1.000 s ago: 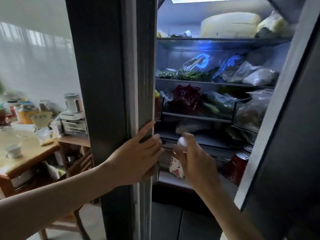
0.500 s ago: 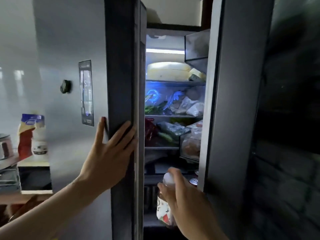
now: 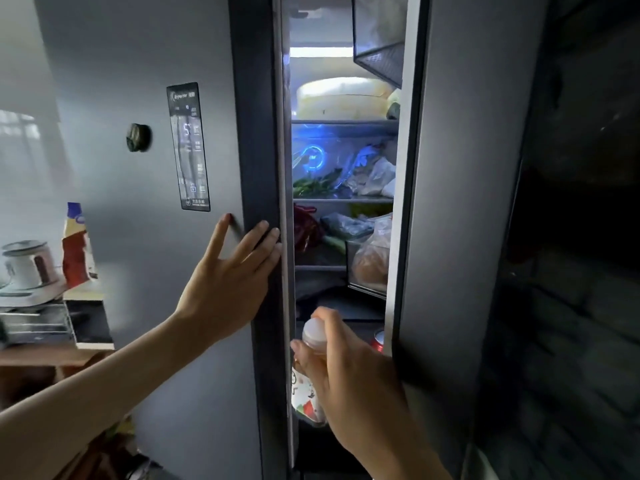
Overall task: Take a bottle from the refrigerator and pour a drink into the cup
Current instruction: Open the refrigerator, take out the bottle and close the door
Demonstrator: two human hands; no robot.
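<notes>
My right hand (image 3: 349, 382) is wrapped around a small bottle (image 3: 306, 393) with a white cap and a red, white and green label, held upright in the narrow gap between the two refrigerator doors. My left hand (image 3: 228, 282) lies flat with fingers spread on the edge of the grey left door (image 3: 138, 237), holding nothing. The right door (image 3: 460, 237) stands close, leaving a slim lit view of the shelves. No cup is in view.
Inside are shelves with bagged vegetables (image 3: 325, 183), a pale round container (image 3: 339, 98) and a red can (image 3: 379, 341). A control panel (image 3: 188, 147) and a magnet (image 3: 138, 137) sit on the left door. At far left, a wooden table (image 3: 41, 355) carries appliances.
The left door has swung further toward shut under my left hand, and the opening has narrowed. The bottle has come out from the shelf toward me in my right hand.
</notes>
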